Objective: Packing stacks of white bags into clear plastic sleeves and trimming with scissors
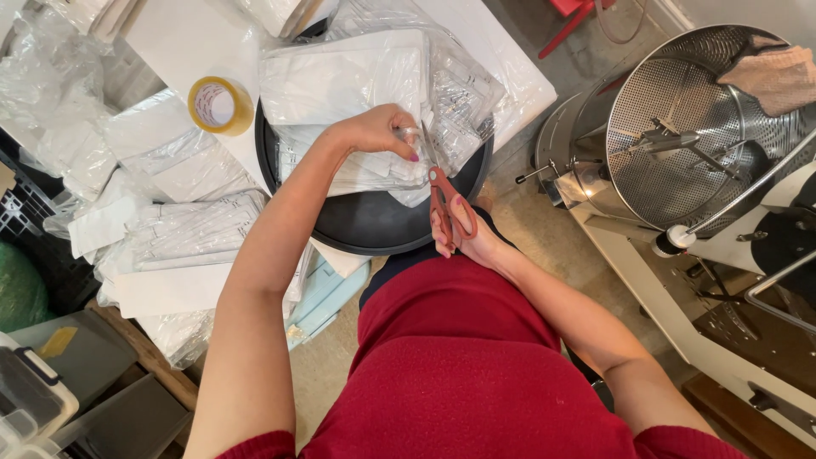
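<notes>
- Plainly, the left hand (pixel 380 129) pinches the edge of a clear plastic packet (pixel 412 140) that lies on a heap of similar packets, over the round black tray (pixel 365 223).
- The right hand (pixel 466 240) is closed through the loops of red-handled scissors (pixel 442 197); the blades point up toward the pinched packet, and they look slightly parted.
- The packet looks light, thin and limp, probably slippery film; a pinch near the edge beside the cut line should keep it taut, since it would sag or slide if held loosely.
- The scissors are stiff and best held by the handle loops, as they are.
- The black tray carries a loose stack of white flat bags in clear wrap (pixel 348 81), some spilling past its rim.
- More wrapped bags (pixel 191 229) lie piled on the table to the left, near a roll of yellowish tape (pixel 219 105).
- To the right stands a perforated metal drum (pixel 680 119) with a stirring arm inside and a cloth (pixel 778 76) draped on its rim.
</notes>
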